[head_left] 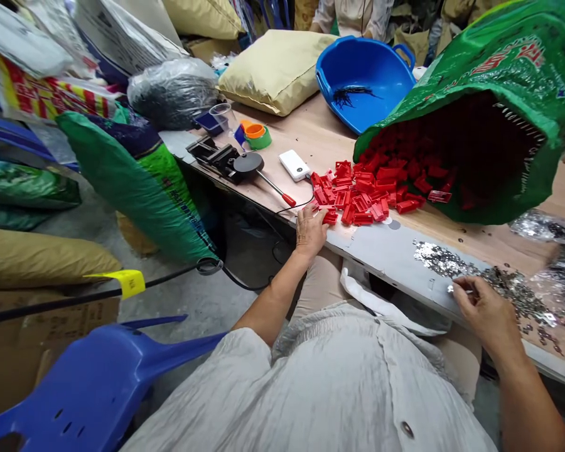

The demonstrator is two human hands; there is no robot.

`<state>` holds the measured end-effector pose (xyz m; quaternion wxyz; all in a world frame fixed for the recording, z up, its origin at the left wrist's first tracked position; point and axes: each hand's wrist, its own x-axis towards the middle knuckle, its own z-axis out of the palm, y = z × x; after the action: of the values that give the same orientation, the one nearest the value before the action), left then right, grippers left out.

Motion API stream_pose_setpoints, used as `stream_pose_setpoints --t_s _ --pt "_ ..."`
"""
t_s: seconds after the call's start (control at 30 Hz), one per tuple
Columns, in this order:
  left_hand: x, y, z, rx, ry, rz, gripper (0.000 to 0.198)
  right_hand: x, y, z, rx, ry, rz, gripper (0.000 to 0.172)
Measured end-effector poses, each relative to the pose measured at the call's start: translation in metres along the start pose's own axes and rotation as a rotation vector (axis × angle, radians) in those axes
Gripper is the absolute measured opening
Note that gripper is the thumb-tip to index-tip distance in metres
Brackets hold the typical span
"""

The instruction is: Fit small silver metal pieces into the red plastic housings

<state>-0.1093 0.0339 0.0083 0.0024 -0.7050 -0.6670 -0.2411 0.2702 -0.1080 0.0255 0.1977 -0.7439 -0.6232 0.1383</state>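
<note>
My left hand [311,231] rests at the table's front edge, its fingertips among the spilled red plastic parts [362,194]. I cannot tell whether it holds one. These parts lie in a heap that runs out of the mouth of a tipped green woven sack [480,107]. My right hand [487,314] pinches a small silver metal piece [451,289] beside a scattered pile of silver metal pieces [452,263]. Both piles lie on a wooden table top [320,135] with a grey front strip [386,251].
A blue plastic basin [343,63] holding black bits stands behind the red heap. A white power bank [294,164], a red-handled tool [275,188] and a tape roll [258,137] lie on the table. Stuffed sacks [136,188] crowd the left, beside a blue chair [89,376]. A co-worker's torso [348,12] shows beyond.
</note>
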Motion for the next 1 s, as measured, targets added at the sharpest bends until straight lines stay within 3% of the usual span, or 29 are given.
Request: stream_pose_setpoints --t_s 0.13,0.23,0.37,0.47,0.73,1.0 --pt "-0.003 0.003 -0.002 -0.075 0.017 0.025 0.029 -0.002 -0.001 -0.001 0.039 -0.002 -0.037 0.029" --pt "-0.009 0.013 -0.008 -0.278 0.008 0.074 0.031 -0.003 -0.004 0.0 0.096 -0.018 -0.008 0.028" --pt "-0.025 0.04 -0.015 -0.612 -0.01 0.174 0.032 -0.003 -0.021 0.004 0.231 -0.018 -0.021 0.026" --pt "-0.04 0.065 -0.021 -0.721 -0.011 0.233 0.038 -0.003 -0.044 0.006 0.352 -0.014 -0.066 0.024" --pt "-0.063 0.106 -0.032 -0.753 -0.016 0.377 0.026 0.001 -0.102 0.007 0.45 0.169 -0.318 0.01" --pt "-0.071 0.119 -0.037 -0.744 0.005 0.443 0.018 0.005 -0.105 0.022 0.353 0.161 -0.532 0.006"
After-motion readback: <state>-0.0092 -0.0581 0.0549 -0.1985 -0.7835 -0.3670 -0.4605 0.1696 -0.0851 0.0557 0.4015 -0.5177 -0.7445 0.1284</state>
